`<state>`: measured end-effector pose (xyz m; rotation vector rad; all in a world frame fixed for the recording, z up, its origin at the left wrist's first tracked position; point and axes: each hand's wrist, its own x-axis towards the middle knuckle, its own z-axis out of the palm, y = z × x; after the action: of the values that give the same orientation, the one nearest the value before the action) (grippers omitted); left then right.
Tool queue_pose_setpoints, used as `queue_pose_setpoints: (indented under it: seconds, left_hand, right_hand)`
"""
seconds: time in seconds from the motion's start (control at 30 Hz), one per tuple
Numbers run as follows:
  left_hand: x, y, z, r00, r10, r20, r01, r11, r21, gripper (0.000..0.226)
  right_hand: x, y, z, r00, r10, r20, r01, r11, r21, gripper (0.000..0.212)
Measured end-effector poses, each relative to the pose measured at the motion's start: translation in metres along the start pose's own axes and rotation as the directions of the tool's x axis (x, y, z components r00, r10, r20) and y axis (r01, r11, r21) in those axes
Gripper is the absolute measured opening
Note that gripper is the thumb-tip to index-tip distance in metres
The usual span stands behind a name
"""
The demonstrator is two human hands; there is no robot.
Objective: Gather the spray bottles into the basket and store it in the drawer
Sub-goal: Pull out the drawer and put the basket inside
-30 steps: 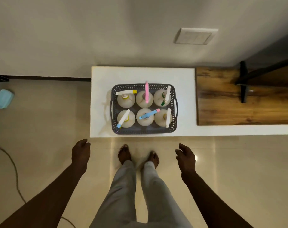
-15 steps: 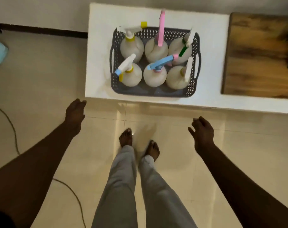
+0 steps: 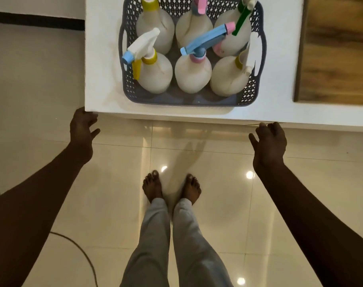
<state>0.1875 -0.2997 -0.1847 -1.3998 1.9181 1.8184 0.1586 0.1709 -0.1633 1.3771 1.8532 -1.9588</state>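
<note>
A grey perforated basket (image 3: 182, 101) stands on the white cabinet top (image 3: 102, 59), holding several cream spray bottles (image 3: 155, 73) with coloured nozzles, upright in two rows. My left hand (image 3: 81, 129) is at the front left corner of the white top, fingertips touching its edge, fingers apart. Further right, my right hand (image 3: 268, 141) reaches the front edge below the basket's right side, fingers spread and touching the rim. Neither hand holds anything. The drawer front is hidden under the top's edge.
A wooden surface (image 3: 338, 50) adjoins the white top on the right. My bare feet (image 3: 170, 188) stand on glossy beige tiles just in front of the cabinet. A cable (image 3: 77, 247) runs across the floor at the lower left. A dark skirting strip (image 3: 35, 20) lines the wall on the left.
The view has dropped and closed in on the cabinet. Both hands moved forward from beside my legs up to the front edge of the white top.
</note>
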Motion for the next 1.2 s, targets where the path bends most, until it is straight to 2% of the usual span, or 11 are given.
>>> queue_pose_setpoints:
  seconds: [0.07,0.13,0.2,0.37,0.5,0.6,0.7,0.77,0.8,1.03,1.2]
  left_hand:
    - [0.002,-0.005,-0.002,0.999,0.048,-0.006,-0.048,0.998,0.051,0.02]
    - [0.002,-0.008,-0.005,0.997,0.077,-0.006,-0.076,0.993,0.086,0.021]
    - [0.001,-0.01,-0.007,0.994,0.11,-0.002,-0.11,0.988,0.11,0.019]
    - [-0.009,-0.028,-0.013,0.983,0.185,-0.024,-0.18,0.975,0.129,0.015]
    - [-0.029,-0.05,-0.023,0.978,0.207,-0.029,-0.205,0.976,0.068,0.018]
    - [-0.05,-0.065,-0.036,0.983,0.18,-0.022,-0.179,0.983,0.043,0.021]
    - [-0.067,-0.083,-0.054,0.99,0.143,0.002,-0.142,0.988,0.054,0.023]
    - [-0.077,-0.098,-0.07,0.995,0.093,0.028,-0.095,0.992,0.085,0.012]
    - [-0.082,-0.105,-0.076,0.997,0.069,0.028,-0.071,0.992,0.105,0.015]
    - [-0.125,-0.145,-0.091,0.998,-0.023,-0.063,0.028,0.996,0.089,0.026]
    - [-0.142,-0.158,-0.105,0.992,-0.102,-0.075,0.114,0.977,0.182,0.021]
  right_hand:
    - [0.001,0.001,0.001,0.999,-0.027,-0.031,0.027,0.999,0.022,0.037]
    - [-0.001,0.0,0.001,0.996,-0.046,-0.074,0.05,0.997,0.061,0.062]
    - [-0.001,0.0,0.0,0.991,-0.073,-0.11,0.081,0.995,0.065,0.071]
    - [-0.009,0.011,-0.011,0.982,-0.079,-0.17,0.082,0.997,0.01,0.065]
    - [-0.021,0.034,-0.027,0.975,-0.073,-0.211,0.063,0.997,-0.055,0.054]
    - [-0.033,0.055,-0.042,0.963,-0.081,-0.257,0.056,0.993,-0.103,0.04]
    - [-0.045,0.073,-0.06,0.944,-0.092,-0.318,0.036,0.984,-0.177,0.061]
    - [-0.051,0.085,-0.074,0.932,-0.075,-0.355,-0.002,0.977,-0.211,0.069]
    - [-0.054,0.09,-0.082,0.928,-0.058,-0.369,-0.028,0.974,-0.225,0.071]
    - [-0.08,0.12,-0.129,0.92,-0.056,-0.388,-0.08,0.942,-0.326,0.06]
    - [-0.097,0.132,-0.149,0.919,-0.059,-0.39,-0.104,0.917,-0.384,0.056]
